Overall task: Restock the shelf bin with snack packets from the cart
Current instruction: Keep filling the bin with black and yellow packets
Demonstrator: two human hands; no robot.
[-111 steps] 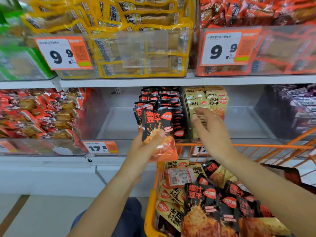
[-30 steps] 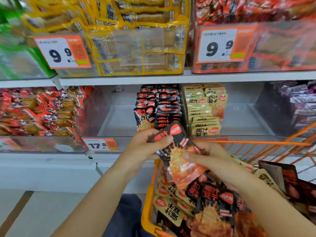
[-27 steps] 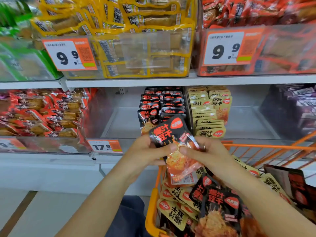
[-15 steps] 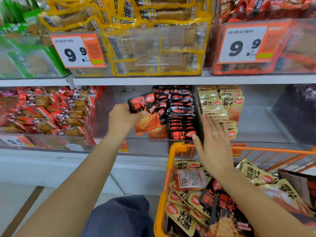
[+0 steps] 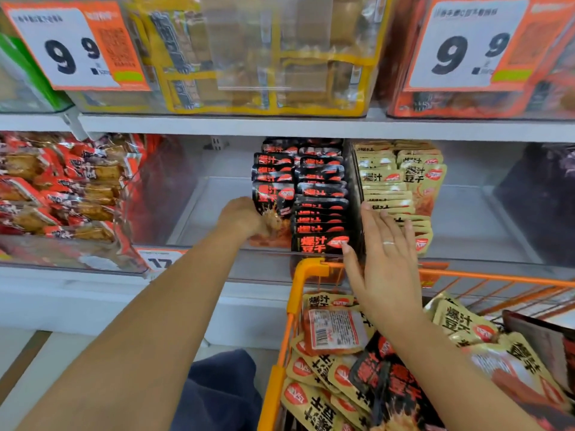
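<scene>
Supermarket aisle, seen from above and close: white metal shelves [image 5: 311, 127] across the middle of the frame, clear plastic bins above carrying two white-and-orange price tags [image 5: 74, 46] marked 9.9.

At centre, on the lower shelf, a clear plastic shelf bin [image 5: 193, 209], split by a divider: black-and-red snack packets [image 5: 320, 194] stacked in rows on its left side, pale yellow snack packets [image 5: 392, 175] on its right.

Left hand [image 5: 241, 220], centre frame, inside the bin, fingers curled round a black-and-red foil snack packet [image 5: 272, 203]. Packet upright, long axis vertical, printed face toward the camera, pressed against the left side of the black stack; lower orange part partly hidden behind the hand.

Right hand [image 5: 384, 262], just right of centre, flat and spread, fingers straight, holding nothing, a ring on one finger; fingertips reaching over the bin's front edge at the divider between black and yellow stacks.

Lower right: orange wire shopping cart [image 5: 306, 267], heaped with loose yellow and black packets [image 5: 336, 332] lying at all angles.

Left edge: red packets [image 5: 62, 194] piled in a neighbouring bin.
</scene>
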